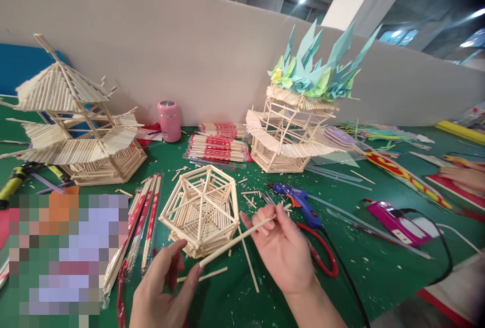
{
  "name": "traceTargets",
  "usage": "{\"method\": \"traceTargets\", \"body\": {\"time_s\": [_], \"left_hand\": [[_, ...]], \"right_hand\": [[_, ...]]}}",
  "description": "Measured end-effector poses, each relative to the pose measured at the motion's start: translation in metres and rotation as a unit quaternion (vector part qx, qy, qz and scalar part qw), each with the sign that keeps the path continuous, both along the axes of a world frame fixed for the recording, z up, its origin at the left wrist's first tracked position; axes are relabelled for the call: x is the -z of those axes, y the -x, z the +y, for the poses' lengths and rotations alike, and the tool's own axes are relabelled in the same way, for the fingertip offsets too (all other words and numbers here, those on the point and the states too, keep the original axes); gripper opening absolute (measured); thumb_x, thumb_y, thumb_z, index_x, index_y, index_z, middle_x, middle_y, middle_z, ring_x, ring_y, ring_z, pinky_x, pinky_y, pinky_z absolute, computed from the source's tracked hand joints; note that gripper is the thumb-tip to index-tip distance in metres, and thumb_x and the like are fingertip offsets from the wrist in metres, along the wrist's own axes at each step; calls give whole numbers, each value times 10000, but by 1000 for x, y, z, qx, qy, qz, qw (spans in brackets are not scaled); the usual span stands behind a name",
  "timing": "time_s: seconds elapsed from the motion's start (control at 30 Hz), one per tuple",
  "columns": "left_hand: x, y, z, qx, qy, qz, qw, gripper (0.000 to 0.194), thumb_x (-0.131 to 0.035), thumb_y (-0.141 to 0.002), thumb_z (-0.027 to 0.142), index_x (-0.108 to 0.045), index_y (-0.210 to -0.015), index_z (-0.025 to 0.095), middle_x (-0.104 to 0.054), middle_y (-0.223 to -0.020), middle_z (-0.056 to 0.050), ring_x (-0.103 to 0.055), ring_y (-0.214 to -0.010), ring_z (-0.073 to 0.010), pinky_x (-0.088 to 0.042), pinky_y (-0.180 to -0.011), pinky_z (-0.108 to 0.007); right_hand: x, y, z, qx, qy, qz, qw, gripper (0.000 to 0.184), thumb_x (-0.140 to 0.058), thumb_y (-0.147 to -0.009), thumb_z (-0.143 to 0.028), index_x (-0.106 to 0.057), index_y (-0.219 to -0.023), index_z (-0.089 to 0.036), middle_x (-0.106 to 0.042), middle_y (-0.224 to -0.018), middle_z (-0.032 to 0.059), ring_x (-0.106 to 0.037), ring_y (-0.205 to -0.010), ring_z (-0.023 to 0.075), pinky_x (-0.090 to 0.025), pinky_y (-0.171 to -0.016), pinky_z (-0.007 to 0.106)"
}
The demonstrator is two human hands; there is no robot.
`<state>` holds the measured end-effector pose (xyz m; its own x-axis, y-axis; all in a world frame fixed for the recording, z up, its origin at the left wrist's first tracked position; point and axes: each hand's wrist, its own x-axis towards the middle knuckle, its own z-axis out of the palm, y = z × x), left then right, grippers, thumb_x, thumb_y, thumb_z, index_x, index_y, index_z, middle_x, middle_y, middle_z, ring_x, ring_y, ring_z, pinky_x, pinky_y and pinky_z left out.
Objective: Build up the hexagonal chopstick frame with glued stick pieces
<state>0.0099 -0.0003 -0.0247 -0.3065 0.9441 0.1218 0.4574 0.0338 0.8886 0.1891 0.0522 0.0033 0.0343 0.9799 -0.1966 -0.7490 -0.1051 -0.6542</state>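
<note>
My right hand (282, 247) pinches a thin wooden chopstick (238, 239) near its far end. The stick slants down to the left, in front of a hexagonal frame built of chopsticks (204, 204). At the stick's near end is the thumb of my left hand (166, 277), its fingers curved and apart from the thumb. Under the held stick, a short stick piece (212, 273) and a longer stick (249, 260) lie on the green table (235, 308). Scissors with red handles (329, 262) lie beside my right wrist, partly hidden.
Stick pagodas stand at left (87, 136) and right (284, 131), the right one topped with paper leaves. Wrapped chopsticks (217, 147), a pink flask (169, 122), a blue glue gun (299, 201) and a purple power strip (397, 222) surround the work. Another person's hand (464, 174) is far right.
</note>
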Motion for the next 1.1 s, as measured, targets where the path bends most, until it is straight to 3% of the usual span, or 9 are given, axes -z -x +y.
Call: {"method": "traceTargets", "body": {"time_s": [0.17,0.3,0.43,0.67,0.83,0.9,1.0,1.1], "left_hand": [[13,8,6,25,45,-69,996,356,-632,-693,463,-606,-907,179,-576,-618,22,-537,-525,-120,-434,-484,-204],[20,22,12,102,47,-18,994,273,-606,-746,439,-628,-863,194,-652,-700,-14,-604,-603,-147,-479,-521,-213],[16,29,17,143,-12,44,989,193,-563,-797,388,-634,-805,209,-649,-722,-13,-623,-636,-145,-494,-552,-211],[8,31,21,74,-38,38,996,244,-546,-800,443,-649,-779,223,-657,-786,-18,-607,-680,-152,-493,-588,-224],[7,32,23,74,-35,45,996,269,-558,-792,469,-653,-796,217,-667,-793,-26,-621,-680,-156,-495,-546,-221],[6,36,23,73,-31,53,995,274,-564,-787,470,-652,-842,217,-669,-741,-12,-617,-608,-137,-500,-523,-211],[5,45,19,90,-31,72,993,278,-577,-771,465,-655,-886,224,-685,-705,4,-649,-599,-137,-525,-525,-191],[3,53,10,50,-37,84,995,294,-546,-780,498,-659,-836,232,-700,-737,2,-666,-650,-148,-541,-566,-191]], "right_hand": [[8,16,-3,-18,0,12,1000,309,-704,-699,-444,-603,-571,-181,-424,-531,-47,-355,-509,82,-410,-536,206],[10,19,-8,-16,-1,4,1000,264,-689,-730,-392,-612,-589,-182,-431,-549,-42,-353,-523,85,-391,-552,208],[9,21,-12,-18,-18,-4,1000,284,-653,-768,-391,-602,-576,-188,-416,-542,-43,-351,-523,92,-394,-573,224],[10,32,-16,-36,-19,25,999,299,-649,-770,-424,-633,-592,-185,-452,-538,-40,-352,-520,82,-383,-554,198],[13,34,-17,-41,-27,17,999,301,-642,-776,-420,-637,-591,-183,-470,-541,-35,-362,-528,85,-380,-552,198],[13,30,-16,-38,-31,6,999,306,-630,-787,-422,-633,-589,-188,-472,-543,-39,-363,-530,86,-406,-617,215],[11,20,-14,-9,-27,-34,999,307,-628,-790,-418,-618,-575,-199,-463,-541,-50,-369,-536,88,-418,-750,257],[8,8,-14,38,-20,-99,994,301,-649,-762,-442,-622,-587,-199,-458,-545,-47,-380,-548,94,-417,-674,241]]}}
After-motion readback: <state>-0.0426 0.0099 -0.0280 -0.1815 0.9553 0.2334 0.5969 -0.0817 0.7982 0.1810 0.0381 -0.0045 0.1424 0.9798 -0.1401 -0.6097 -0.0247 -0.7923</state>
